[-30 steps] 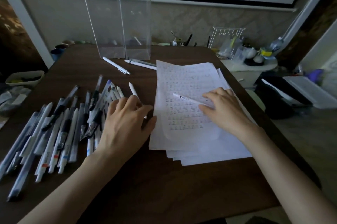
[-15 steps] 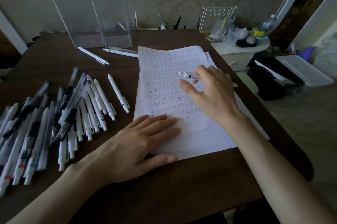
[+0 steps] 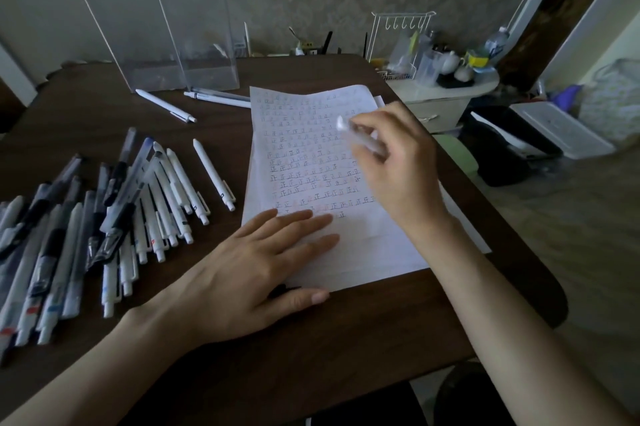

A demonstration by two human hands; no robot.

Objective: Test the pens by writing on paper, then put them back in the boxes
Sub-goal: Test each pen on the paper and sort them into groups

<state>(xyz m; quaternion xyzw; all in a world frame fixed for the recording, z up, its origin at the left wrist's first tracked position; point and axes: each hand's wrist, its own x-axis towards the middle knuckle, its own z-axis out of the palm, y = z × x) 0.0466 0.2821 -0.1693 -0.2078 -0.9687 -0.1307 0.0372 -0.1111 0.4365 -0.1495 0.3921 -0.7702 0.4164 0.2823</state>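
Note:
A stack of white paper [image 3: 374, 245], covered in rows of small written marks, lies at the table's middle. My right hand [image 3: 398, 176] holds a white pen [image 3: 360, 134] above the sheet, its end blurred and raised toward the upper left. My left hand [image 3: 249, 273] rests flat with straight fingers on the paper's lower left corner. A large pile of pens [image 3: 104, 217] lies to the left. Two clear plastic boxes [image 3: 156, 17] stand upright at the table's back left.
Three loose pens [image 3: 166, 106] lie in front of the boxes, one single white pen [image 3: 214, 176] beside the paper. A white side cabinet [image 3: 446, 93] with a wire rack, bottles and cups stands at the right. The brown table [image 3: 346, 339] ends near my body.
My right hand has lifted the pen off the paper and turned it in its fingers. My left hand left the pen pile and now lies flat on the paper's corner.

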